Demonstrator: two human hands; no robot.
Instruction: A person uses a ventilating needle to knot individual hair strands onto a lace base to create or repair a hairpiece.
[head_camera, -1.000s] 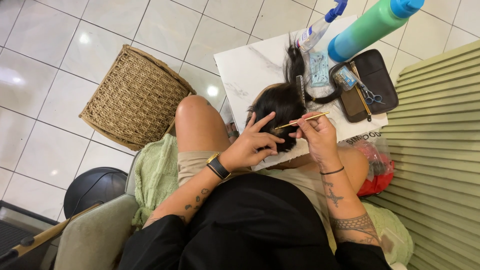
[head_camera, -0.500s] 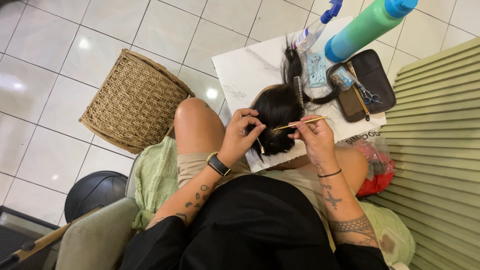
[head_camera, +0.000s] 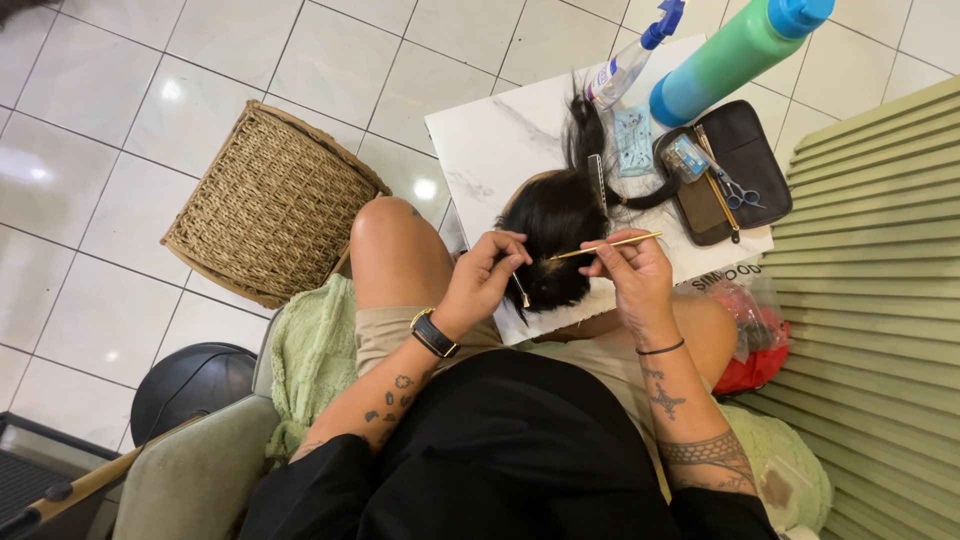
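Right hand (head_camera: 632, 275) fingers pinched on a thin, stiff, light gold needle (head_camera: 606, 246); left hand (head_camera: 487, 275) fingers clamped on soft, slippery black hair (head_camera: 553, 235); best gripped near the roots.

We see a floor of large glossy white tiles (head_camera: 330, 60) with grey grout lines, bright spots of overhead light glinting off it. A woven wicker basket (head_camera: 268, 205) stands on the tiles at the left. Beside it sits a small white marble-patterned table (head_camera: 500, 140). Along the right runs a pale green ribbed panel (head_camera: 880, 300). A beige upholstered seat (head_camera: 190, 480) shows at the lower left, a round black object (head_camera: 185, 385) next to it.
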